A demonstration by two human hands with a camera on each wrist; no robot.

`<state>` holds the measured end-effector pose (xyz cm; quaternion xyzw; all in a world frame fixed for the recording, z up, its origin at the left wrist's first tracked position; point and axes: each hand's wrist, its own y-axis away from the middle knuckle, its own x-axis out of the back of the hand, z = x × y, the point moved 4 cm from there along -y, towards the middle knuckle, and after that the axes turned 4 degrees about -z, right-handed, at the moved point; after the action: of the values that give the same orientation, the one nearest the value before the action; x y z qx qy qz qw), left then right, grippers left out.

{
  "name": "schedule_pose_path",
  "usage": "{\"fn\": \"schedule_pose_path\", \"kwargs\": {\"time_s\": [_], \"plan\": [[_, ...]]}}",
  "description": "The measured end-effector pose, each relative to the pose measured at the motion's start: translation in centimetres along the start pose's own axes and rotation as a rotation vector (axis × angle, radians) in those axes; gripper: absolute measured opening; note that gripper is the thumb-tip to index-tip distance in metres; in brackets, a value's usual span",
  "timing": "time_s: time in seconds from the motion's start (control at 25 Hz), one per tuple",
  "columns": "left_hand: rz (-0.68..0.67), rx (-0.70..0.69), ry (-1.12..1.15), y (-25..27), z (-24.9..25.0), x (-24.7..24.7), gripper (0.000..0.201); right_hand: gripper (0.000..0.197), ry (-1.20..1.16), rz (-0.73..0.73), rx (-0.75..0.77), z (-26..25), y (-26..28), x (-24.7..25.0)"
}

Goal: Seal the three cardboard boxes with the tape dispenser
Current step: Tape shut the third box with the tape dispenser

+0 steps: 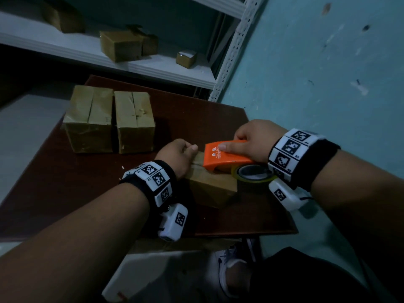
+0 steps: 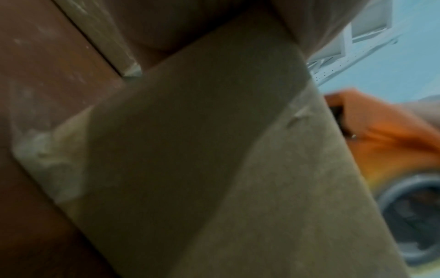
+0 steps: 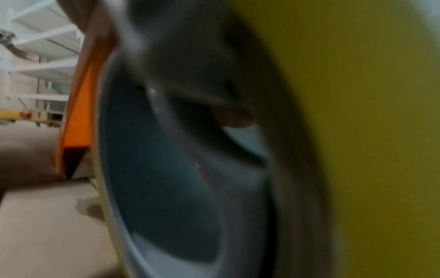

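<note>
A small cardboard box [image 1: 213, 185] stands near the front of the dark red table [image 1: 76, 189]. My left hand [image 1: 180, 155] grips its far left top edge, thumb on top. My right hand [image 1: 254, 141] grips the orange tape dispenser [image 1: 226, 157], which lies on the box top with its yellowish tape roll [image 1: 253, 173] hanging over the right side. The left wrist view shows the box's side [image 2: 214, 169] and the dispenser [image 2: 385, 135] blurred at right. The tape roll [image 3: 357, 131] fills the right wrist view. Two larger boxes [image 1: 89, 119] [image 1: 134, 121] stand side by side at the table's back left.
A white metal shelf [image 1: 153, 68] behind the table carries several more cardboard boxes [image 1: 120, 45]. A teal wall [image 1: 317, 73] runs along the right. My shoe [image 1: 227, 272] and knee show below the table's front edge.
</note>
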<state>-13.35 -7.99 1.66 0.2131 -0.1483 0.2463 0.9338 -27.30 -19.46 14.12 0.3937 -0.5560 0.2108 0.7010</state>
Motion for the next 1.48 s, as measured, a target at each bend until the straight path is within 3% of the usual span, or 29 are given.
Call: {"fn": "schedule_pose_path", "kwargs": {"time_s": [0.12, 0.28, 0.8, 0.96, 1.16, 1.32, 1.48], "plan": [[0.006, -0.016, -0.035, 0.1, -0.1, -0.1, 0.027, 0.057, -0.020, -0.014, -0.019, 1.5, 0.7, -0.5], [-0.031, 0.000, 0.093, 0.6, -0.4, -0.5, 0.039, 0.052, -0.063, 0.004, -0.050, 2.9, 1.3, -1.4], [-0.025, 0.012, -0.023, 0.4, 0.1, -0.4, 0.050, 0.051, -0.082, 0.011, -0.077, 5.9, 2.3, -3.5], [-0.033, -0.047, -0.276, 0.4, 1.4, -0.3, 0.048, 0.051, -0.105, 0.041, -0.053, 5.9, 2.4, -4.0], [0.028, -0.271, -0.636, 0.4, 4.2, -1.3, 0.034, 0.051, -0.123, 0.081, -0.047, 5.5, 2.2, -4.4], [-0.059, -0.216, -0.922, 0.4, 3.4, -4.1, 0.049, 0.052, -0.154, 0.128, -0.025, 4.9, 1.8, -5.1], [-0.040, -0.199, -0.985, 0.8, 3.1, -4.2, 0.061, 0.051, -0.180, 0.119, -0.024, 6.1, 2.2, -5.3]]}}
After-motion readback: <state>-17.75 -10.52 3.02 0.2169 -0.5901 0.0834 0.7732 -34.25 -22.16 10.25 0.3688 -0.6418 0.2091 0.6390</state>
